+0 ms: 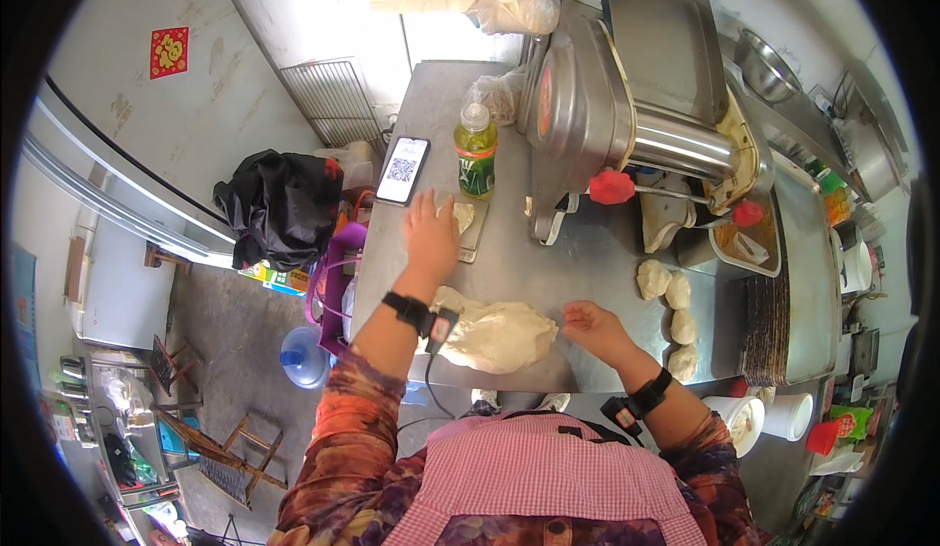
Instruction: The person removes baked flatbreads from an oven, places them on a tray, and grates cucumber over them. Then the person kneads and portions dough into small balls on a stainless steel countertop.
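On the steel table a large lump of pale dough point(504, 337) lies near the front edge. My left hand point(432, 237) reaches past it, fingers stretched out over a small flat scale point(472, 244). A small dough piece point(463, 215) rests on the scale beside these fingers; whether they touch it is hard to see. My right hand point(595, 332) hovers at the right end of the large lump, its fingers loosely bent and nothing visible in them. Several round dough pieces point(677, 291) sit in a curved row farther right.
Behind the scale stand a green-labelled drink bottle point(476, 154) and a phone point(402, 169) with a lit screen. A steel roller machine point(636, 105) with red knobs fills the back right. Stacked trays point(808, 272) rise at the right; a purple bag point(338, 272) hangs by the left edge.
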Demonstrator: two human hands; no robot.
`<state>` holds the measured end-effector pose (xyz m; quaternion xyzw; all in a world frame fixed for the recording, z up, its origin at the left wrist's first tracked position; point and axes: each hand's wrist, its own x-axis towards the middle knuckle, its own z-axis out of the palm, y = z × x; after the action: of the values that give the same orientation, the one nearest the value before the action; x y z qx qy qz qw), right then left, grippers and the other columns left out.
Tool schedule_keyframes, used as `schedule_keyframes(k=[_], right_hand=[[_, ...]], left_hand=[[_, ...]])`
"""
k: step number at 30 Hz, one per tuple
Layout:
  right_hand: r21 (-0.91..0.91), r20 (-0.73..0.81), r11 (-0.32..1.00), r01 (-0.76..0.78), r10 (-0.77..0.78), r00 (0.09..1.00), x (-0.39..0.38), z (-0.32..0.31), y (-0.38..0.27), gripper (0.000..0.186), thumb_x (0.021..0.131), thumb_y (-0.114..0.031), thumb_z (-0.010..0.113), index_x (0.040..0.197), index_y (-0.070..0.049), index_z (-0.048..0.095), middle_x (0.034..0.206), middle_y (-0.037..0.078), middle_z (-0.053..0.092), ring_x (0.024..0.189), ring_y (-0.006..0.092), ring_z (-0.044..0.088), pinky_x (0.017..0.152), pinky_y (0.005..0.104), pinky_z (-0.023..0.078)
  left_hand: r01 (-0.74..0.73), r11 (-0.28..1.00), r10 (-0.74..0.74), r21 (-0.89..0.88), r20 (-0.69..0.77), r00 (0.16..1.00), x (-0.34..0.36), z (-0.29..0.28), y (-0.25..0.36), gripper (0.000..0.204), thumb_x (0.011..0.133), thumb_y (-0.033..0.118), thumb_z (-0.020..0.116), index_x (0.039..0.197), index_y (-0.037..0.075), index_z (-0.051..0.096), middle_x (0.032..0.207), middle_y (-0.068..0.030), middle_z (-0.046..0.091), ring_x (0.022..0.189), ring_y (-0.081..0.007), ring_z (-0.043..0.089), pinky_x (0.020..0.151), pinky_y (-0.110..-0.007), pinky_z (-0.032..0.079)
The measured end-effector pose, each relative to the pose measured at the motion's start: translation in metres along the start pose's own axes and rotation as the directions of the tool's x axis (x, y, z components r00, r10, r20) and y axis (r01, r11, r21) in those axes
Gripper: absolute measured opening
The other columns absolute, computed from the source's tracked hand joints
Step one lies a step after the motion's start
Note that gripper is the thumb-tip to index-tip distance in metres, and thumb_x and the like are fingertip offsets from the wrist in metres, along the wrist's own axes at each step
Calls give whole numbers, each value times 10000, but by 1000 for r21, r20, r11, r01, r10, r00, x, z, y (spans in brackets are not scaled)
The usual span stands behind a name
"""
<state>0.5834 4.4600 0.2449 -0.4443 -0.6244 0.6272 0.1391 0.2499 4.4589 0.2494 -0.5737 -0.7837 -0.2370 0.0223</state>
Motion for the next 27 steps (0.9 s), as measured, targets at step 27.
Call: schedule_keyframes(k=[27], right_hand=[[614, -62, 789, -21, 75, 995, -38, -24, -22, 193, 848, -57, 662, 1022, -48, 579, 897, 40, 630, 782, 131, 606, 702, 255, 502]], left_hand=[[436, 883, -369, -177, 315, 875, 46, 5, -17, 718, 742, 468, 722, 1253, 5, 523, 1273, -231, 528, 1235, -365, 458, 1034, -428, 368]])
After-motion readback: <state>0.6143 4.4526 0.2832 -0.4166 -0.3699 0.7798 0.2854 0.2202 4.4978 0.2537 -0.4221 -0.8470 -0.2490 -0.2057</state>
